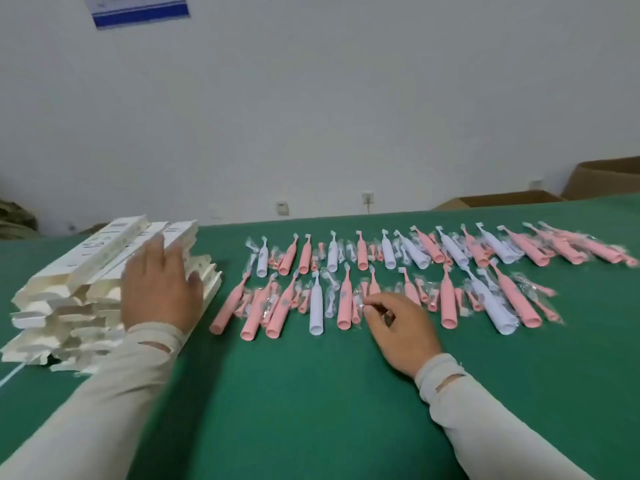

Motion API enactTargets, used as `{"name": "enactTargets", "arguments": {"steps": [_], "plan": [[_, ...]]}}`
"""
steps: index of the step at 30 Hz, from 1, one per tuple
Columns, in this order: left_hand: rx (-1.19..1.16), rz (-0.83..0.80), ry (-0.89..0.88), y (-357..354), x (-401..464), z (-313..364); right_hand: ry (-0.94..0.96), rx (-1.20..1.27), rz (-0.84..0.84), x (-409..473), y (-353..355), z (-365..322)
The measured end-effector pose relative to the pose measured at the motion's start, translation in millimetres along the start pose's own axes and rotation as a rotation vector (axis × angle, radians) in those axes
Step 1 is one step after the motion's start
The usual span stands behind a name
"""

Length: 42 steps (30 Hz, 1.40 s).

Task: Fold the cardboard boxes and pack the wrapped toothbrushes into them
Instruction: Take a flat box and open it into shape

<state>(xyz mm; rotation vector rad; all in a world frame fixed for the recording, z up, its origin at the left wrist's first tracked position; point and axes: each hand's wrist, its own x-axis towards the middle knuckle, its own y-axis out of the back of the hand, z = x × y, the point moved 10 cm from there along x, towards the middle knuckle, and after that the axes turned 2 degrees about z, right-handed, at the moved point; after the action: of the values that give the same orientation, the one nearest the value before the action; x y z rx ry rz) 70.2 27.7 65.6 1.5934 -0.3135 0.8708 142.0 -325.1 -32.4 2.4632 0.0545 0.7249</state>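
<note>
1. Wrapped toothbrushes [415, 271] – pink and white, each in clear wrap, laid in two rough rows across the green table [311, 393]. The rows run from the table's middle to its right side, brush heads pointing toward the far wall.
2. Small wrapped brush heads [353, 252] lie between the toothbrushes in both rows.
3. Cardboard boxes [86, 289] – white, long and narrow, stacked in an untidy pile at the left of the table, well apart from the right end of the rows and just beside the left end. Their flaps stand open toward the near edge.
4. Left hand [161, 289] lies flat on top of the pile, fingers straight and spread, pressing on the top boxes. It grips nothing.
5. Right hand [398, 327] rests low over the near row, near its middle. Thumb and forefinger are curled together at the clear wrap of a small piece beside a pink toothbrush [345, 303]; whether they actually pinch it cannot be told.
6. Both arms wear pale sleeves [485, 410] reaching to the wrists.
7. Brown cartons [588, 181] stand behind the far right edge of the table.
8. The white wall [311, 116] carries sockets [368, 197] low down and a blue-edged notice [138, 8] at the top left.
</note>
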Motion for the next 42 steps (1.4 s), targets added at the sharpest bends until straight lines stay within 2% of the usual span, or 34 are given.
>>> {"name": "enactTargets", "arguments": {"steps": [4, 11, 14, 17, 19, 20, 22, 24, 26, 28, 30, 32, 35, 39, 42], "plan": [[0.294, -0.184, 0.291, -2.1, 11.7, -82.2, 0.006, -0.021, 0.072, -0.6, 13.0, -4.9], [0.367, -0.191, 0.189, 3.1, 15.2, -60.1, -0.035, -0.047, 0.082, -4.4, 13.7, 5.6], [0.310, -0.164, 0.124, 15.2, 10.3, -37.8, -0.042, -0.051, 0.103, -4.5, 16.2, 6.3], [0.052, -0.021, 0.020, 45.7, -0.1, 5.2, -0.015, -0.069, 0.144, -4.9, 23.8, -2.1], [-0.227, 0.061, -0.105, 62.9, -21.0, 50.6, -0.006, -0.033, 0.166, -5.1, 28.8, -8.2], [-0.406, 0.046, -0.142, 63.9, -32.6, 72.4, -0.015, 0.021, 0.171, -5.8, 30.1, -10.3], [-0.771, -0.087, -0.130, 46.9, -55.2, 112.0, -0.085, 0.222, 0.164, -7.1, 30.0, -9.7], [-1.026, -0.254, -0.065, 21.8, -74.7, 148.6, -0.177, 0.493, 0.100, -9.3, 19.9, -8.0], [-1.290, -0.503, 0.101, -7.5, -92.7, 181.3, -0.259, 0.712, 0.009, -13.3, 6.8, -6.7], [-1.613, -0.798, 0.284, -30.0, -111.2, 214.2, -0.275, 0.724, -0.029, -17.1, 5.5, -4.7], [-1.872, -0.988, 0.384, -35.4, -122.7, 240.2, -0.256, 0.673, -0.029, -21.7, 10.3, -2.5], [-1.998, -1.062, 0.449, -38.3, -125.5, 254.1, -0.236, 0.641, -0.017, -25.6, 16.5, -0.7], [-2.120, -0.990, 0.591, -51.2, -118.8, 261.5, -0.181, 0.576, -0.006, -31.3, 22.5, -3.0], [-1.984, -0.810, 0.681, -71.0, -111.7, 256.7, -0.136, 0.477, -0.011, -35.0, 21.9, -7.1], [-1.946, -0.748, 0.658, -77.7, -112.6, 254.1, -0.190, 0.499, 0.032, -31.6, 20.2, 3.0]]}}
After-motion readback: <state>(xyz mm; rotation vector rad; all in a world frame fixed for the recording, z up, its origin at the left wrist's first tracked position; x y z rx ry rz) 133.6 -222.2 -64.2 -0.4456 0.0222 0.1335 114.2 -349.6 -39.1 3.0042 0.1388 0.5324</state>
